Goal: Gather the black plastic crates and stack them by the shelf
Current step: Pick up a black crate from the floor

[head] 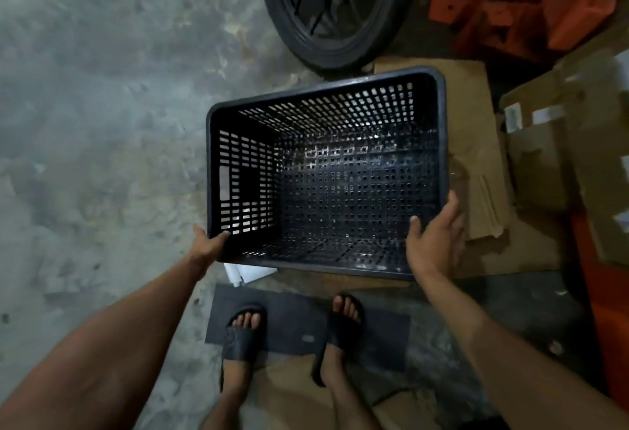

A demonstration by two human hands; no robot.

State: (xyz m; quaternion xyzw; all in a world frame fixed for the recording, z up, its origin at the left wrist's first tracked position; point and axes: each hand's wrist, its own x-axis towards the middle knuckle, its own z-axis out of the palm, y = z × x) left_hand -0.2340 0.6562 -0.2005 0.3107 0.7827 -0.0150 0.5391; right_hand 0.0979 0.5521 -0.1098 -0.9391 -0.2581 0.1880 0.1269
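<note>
**Both hands on one crate, no shelf in sight**

My forearms come in from the bottom corners, and between them my two feet in black slides stand on a dark mat laid on the concrete floor. Just beyond my toes is the black plastic crate, open side up and empty, its perforated walls and base letting light through.

My left hand is clamped on the near-left corner, thumb hooked over the rim and the fingers out of view below. My right hand lies against the near-right corner with the thumb on the inside wall and the palm along the outside; the fingers look loose and spread, so I judge that side is not yet firmly gripped.

To do this well, I should close the right hand around the rim before taking the weight, keep the crate level, and lift it straight up so the far edge clears the flattened cardboard beneath it and the tyre just behind it. Corner grips let an empty crate twist; the cut-out handle slot in the left wall would be steadier.

I cannot tell whether the crate is resting on the cardboard or already off it. The shelf and any other crates are outside the view. The orange material at top right is too blurred to name, and the white scrap under the near rim is mostly hidden.
</note>
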